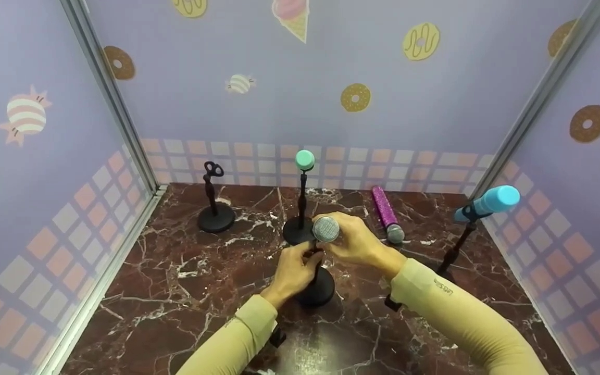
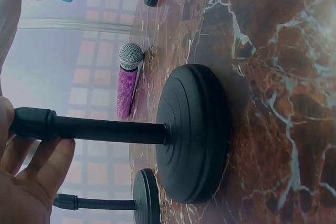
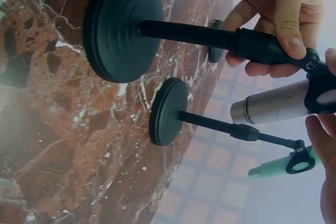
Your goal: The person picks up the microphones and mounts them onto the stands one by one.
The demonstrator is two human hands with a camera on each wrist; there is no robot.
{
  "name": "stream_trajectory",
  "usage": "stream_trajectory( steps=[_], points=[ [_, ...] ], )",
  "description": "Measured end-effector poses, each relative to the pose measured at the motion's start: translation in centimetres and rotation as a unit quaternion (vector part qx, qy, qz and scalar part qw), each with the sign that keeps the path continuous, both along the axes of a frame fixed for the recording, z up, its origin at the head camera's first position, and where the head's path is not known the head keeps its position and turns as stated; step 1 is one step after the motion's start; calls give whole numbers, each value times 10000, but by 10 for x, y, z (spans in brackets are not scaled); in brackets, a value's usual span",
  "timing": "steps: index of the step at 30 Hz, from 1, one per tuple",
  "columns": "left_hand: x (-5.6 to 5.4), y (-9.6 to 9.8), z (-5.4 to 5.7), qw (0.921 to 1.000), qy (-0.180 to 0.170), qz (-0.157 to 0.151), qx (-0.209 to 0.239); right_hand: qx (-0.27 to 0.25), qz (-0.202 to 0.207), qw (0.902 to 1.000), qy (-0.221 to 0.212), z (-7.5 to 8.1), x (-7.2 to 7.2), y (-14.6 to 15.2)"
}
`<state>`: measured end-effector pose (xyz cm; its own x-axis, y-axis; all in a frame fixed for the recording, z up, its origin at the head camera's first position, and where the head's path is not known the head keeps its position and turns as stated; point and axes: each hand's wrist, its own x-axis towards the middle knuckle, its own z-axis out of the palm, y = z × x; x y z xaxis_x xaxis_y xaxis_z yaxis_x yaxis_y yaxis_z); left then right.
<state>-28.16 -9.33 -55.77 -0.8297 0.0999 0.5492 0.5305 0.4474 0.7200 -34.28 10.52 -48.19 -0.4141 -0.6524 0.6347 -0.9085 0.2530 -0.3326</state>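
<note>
A black desktop microphone stand (image 2: 110, 130) rises from a round base (image 1: 318, 291) on the table. My left hand (image 1: 292, 271) grips its upper collar, with the thumb along it in the right wrist view. Through the clip at the top (image 3: 315, 90) passes a silver microphone (image 3: 273, 104), its mesh head (image 1: 326, 229) facing up in the head view. My right hand (image 1: 357, 239) holds this microphone beside the clip; only some of its fingers (image 3: 323, 140) show at the right wrist view's edge.
Behind stands a stand with a mint-green microphone (image 1: 304, 160). A stand with a bare clip (image 1: 215, 216) is at back left. A purple glittery microphone (image 1: 385, 208) lies on the marbled table (image 1: 175, 312). At right, a stand carries a blue microphone (image 1: 500, 199). Patterned walls enclose the table.
</note>
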Motion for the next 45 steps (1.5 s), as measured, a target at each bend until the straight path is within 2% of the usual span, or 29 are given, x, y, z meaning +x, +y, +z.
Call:
stream_trajectory(
  steps=[6,10,14,18,23,26,30,34,39,45],
  points=[
    [2,-9,-3,9997,7,-218,-110,157,-324,9992,194,-7,4,5],
    [2,-15,-4,9995,125,-143,-245,251,-488,9980,312,-16,6,11],
    [1,-19,1,9993,201,16,-301,388,-686,9963,347,-30,8,19],
    [-1,-19,3,9994,215,-62,-282,836,-949,9920,37,-48,12,23],
    [-2,-15,2,9988,251,-281,-320,1515,-1373,9768,-632,-73,20,19],
    [-3,-13,0,9984,245,-392,-312,1693,-1510,9711,-739,-89,25,15],
    [-3,-13,-3,9982,236,-453,-309,1889,-1473,9695,-523,-107,28,10],
    [-2,-15,-4,9985,167,-460,-237,2153,-1449,9653,-305,-117,28,5],
    [-1,-15,-5,9987,-48,-489,-107,2242,-1448,9636,-142,-123,28,1],
    [-2,-12,-4,9984,-108,-541,-116,2170,-1438,9655,32,-128,27,-1]
  ],
)
